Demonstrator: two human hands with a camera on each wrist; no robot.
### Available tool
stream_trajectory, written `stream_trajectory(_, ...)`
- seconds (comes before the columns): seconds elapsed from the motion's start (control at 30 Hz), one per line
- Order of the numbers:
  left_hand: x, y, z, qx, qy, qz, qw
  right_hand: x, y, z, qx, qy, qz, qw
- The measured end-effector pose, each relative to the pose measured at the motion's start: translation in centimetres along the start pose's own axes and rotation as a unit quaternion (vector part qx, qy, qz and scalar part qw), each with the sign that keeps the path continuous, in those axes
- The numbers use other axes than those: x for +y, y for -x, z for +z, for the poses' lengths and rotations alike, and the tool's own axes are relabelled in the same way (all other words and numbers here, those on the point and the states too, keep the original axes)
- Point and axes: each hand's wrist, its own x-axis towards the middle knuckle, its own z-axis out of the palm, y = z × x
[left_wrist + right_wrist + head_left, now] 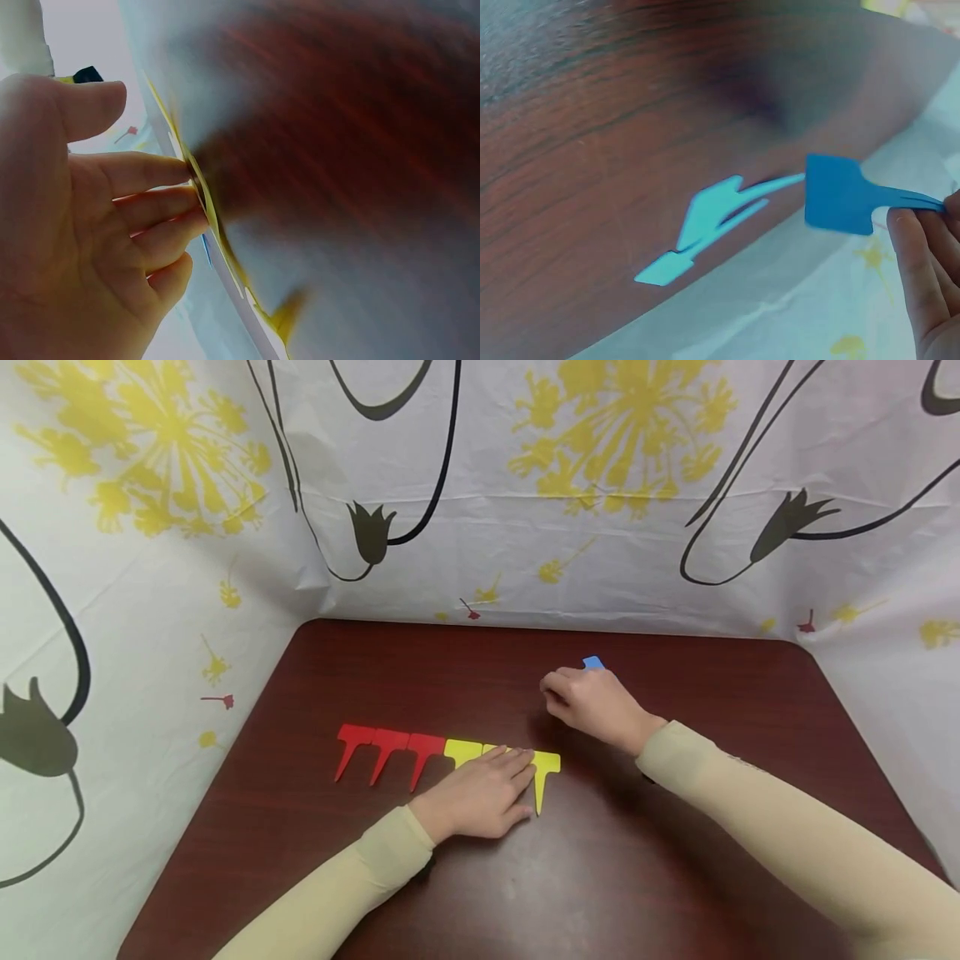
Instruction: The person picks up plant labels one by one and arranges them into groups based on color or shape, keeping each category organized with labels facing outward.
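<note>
My right hand (pixel 600 706) pinches a blue T-shaped plant label (pixel 836 195) by its thin stem, above the table's far part. Below it in the right wrist view, more blue plant labels (pixel 709 217) lie on the table. My left hand (pixel 480 793) lies palm down with fingers nearly straight, its fingertips on the yellow plant labels (pixel 549 764). These continue a row from the red plant labels (pixel 390 741), heads side by side and stems toward me. The left hand covers the stems of the left and middle yellow labels.
The dark red-brown wooden table (pixel 637 877) has rounded far corners. A white cloth (pixel 480 585) with yellow and grey flower prints hangs along its back and sides.
</note>
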Motion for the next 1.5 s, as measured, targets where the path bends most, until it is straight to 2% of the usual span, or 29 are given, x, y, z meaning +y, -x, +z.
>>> stream_trajectory(0.2, -0.1, 0.0, 0.0, 0.002, -0.006, -0.002, 1.0000, -0.6, -0.3, -2.0, 0.055, -0.036, 0.043, 0.997)
stream_trajectory(0.37, 0.0, 0.0, -0.1, 0.001, -0.010, -0.002, 0.9999, -1.2, 0.1, -3.5, 0.060, -0.058, 0.078, 0.993)
stream_trajectory(0.57, 0.1, -0.1, -0.1, 0.003, -0.014, 0.002, 0.9999, -1.7, 1.5, -4.6, 0.091, -0.067, 0.078, 0.991)
stream_trajectory(0.8, 0.1, -0.1, -0.2, 0.004, -0.021, 0.004, 0.9998, -2.6, 4.3, -4.6, 0.103, -0.062, 0.035, 0.992)
stream_trajectory(1.07, 0.1, 0.0, -0.2, -0.002, -0.027, 0.003, 0.9996, -3.8, 7.4, -3.3, 0.098, -0.055, -0.086, 0.990)
stream_trajectory(1.17, 0.1, 0.0, -0.1, -0.003, -0.030, 0.002, 0.9996, -4.2, 8.2, -3.0, 0.096, -0.049, -0.117, 0.987)
stream_trajectory(1.37, 0.0, 0.0, -0.1, -0.002, -0.032, 0.001, 0.9995, -4.6, 9.8, -2.2, 0.085, -0.039, -0.141, 0.986)
stream_trajectory(1.5, 0.0, -0.1, -0.1, -0.004, -0.030, -0.001, 0.9995, -4.6, 11.0, -1.5, 0.061, -0.045, -0.144, 0.987)
